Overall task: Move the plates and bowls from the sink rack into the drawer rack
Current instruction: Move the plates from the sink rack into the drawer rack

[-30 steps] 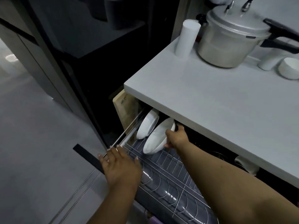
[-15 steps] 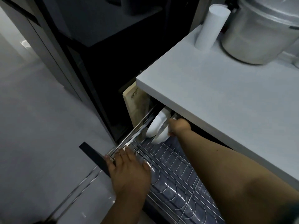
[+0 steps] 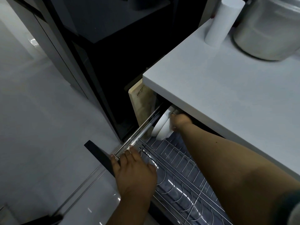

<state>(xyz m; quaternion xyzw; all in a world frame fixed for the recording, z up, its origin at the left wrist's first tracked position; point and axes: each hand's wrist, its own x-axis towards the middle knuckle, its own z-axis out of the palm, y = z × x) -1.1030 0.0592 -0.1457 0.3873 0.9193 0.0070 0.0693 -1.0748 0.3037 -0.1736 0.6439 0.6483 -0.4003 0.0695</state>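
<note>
The wire drawer rack (image 3: 177, 161) is pulled out from under the white counter (image 3: 227, 88). At its far end two white bowls stand on edge, one behind the other. My right hand (image 3: 179, 121) reaches under the counter lip and grips the rim of the nearer bowl (image 3: 164, 131), which leans against the farther bowl (image 3: 159, 121). My left hand (image 3: 134, 169) rests flat, fingers spread, on the drawer's front corner and the rack's rail. The right fingertips are partly hidden by the counter edge.
A wooden cutting board (image 3: 140, 104) stands upright beside the drawer. On the counter sit a white cylinder (image 3: 222, 21) and a metal pressure cooker (image 3: 267, 30). The dark drawer handle (image 3: 99, 157) juts left over grey floor. A dark cabinet recess lies behind.
My right hand has pushed the nearer bowl deeper under the counter, upright against the farther bowl. The view has tilted down and left. The left hand stays on the drawer front.
</note>
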